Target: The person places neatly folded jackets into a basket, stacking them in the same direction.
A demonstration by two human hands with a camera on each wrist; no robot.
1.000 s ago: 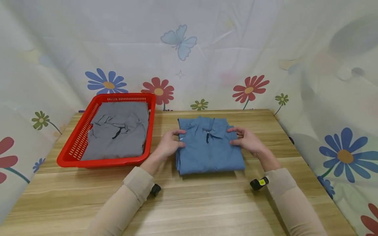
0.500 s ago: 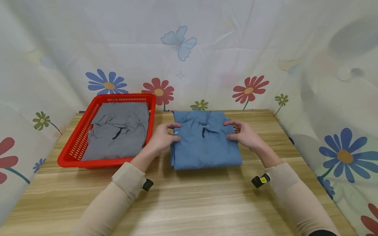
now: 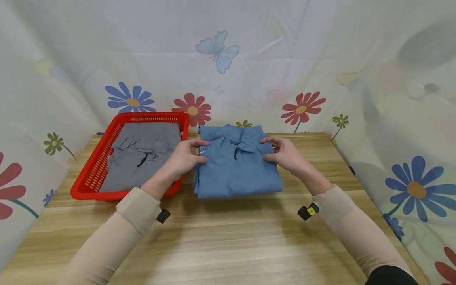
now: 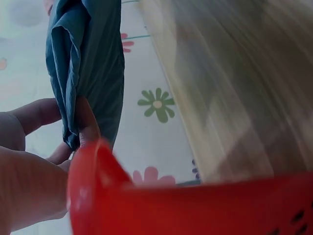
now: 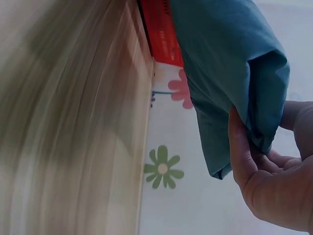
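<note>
A folded blue shirt with a collar and a small black zipper pull is held up off the table, its shadow falling on the wood below. My left hand pinches its left edge, thumb on top and fingers tucked under the layers; the left wrist view shows these fingers round the folded cloth. On the opposite edge my right hand grips the shirt the same way, and in the right wrist view the fingers wrap its folded side. The left forearm overlaps the basket's right corner in the head view.
At the left stands a red plastic basket with slotted walls, holding a folded grey shirt with a black zipper pull. The wooden table ends at a flower-printed cloth backdrop behind and along the sides.
Both hands have lifted the blue shirt off the table and carried it left toward the basket and slightly away from me. The basket and grey shirt have stayed in place.
</note>
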